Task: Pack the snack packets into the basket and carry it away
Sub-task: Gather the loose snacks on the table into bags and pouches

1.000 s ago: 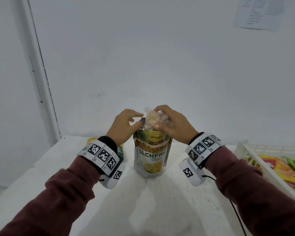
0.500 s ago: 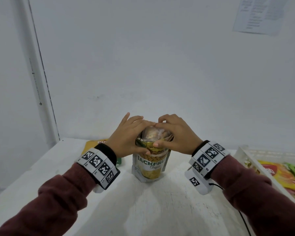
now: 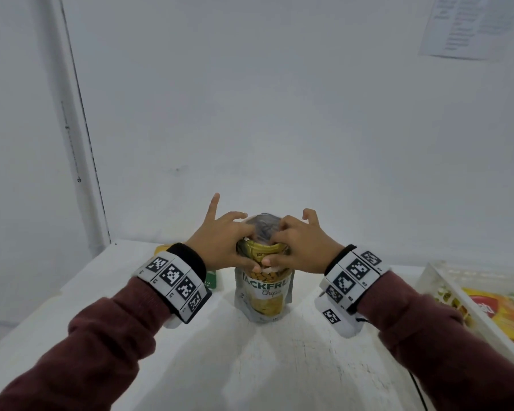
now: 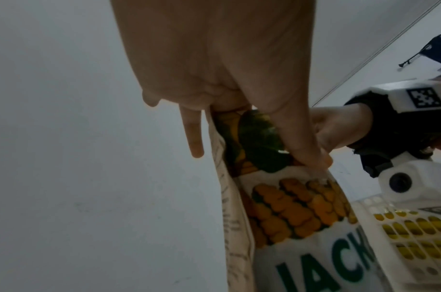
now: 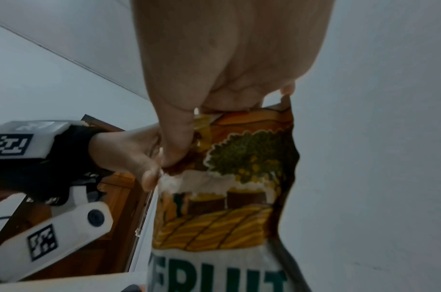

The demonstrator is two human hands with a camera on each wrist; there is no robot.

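A Jackfruit Chips pouch (image 3: 263, 295) stands upright on the white table (image 3: 279, 366), straight ahead. A small clear snack packet (image 3: 263, 226) sits in its mouth, partly hidden by fingers. My left hand (image 3: 241, 247) grips the pouch top from the left, thumb on the front, one finger sticking out. My right hand (image 3: 282, 247) grips it from the right, thumb meeting the left thumb. The left wrist view shows the left hand (image 4: 239, 98) pinching the pouch (image 4: 289, 207). The right wrist view shows the right hand (image 5: 214, 79) pinching the pouch (image 5: 226, 217).
A white perforated basket (image 3: 428, 280) with several colourful packets stands at the table's right edge; the basket (image 4: 414, 237) also shows beyond the pouch. A yellow and green packet (image 3: 211, 280) lies behind my left wrist. A white wall is close behind.
The right hand brought the clear packet down from above the pouch into its mouth. Both hands then closed round the pouch top.
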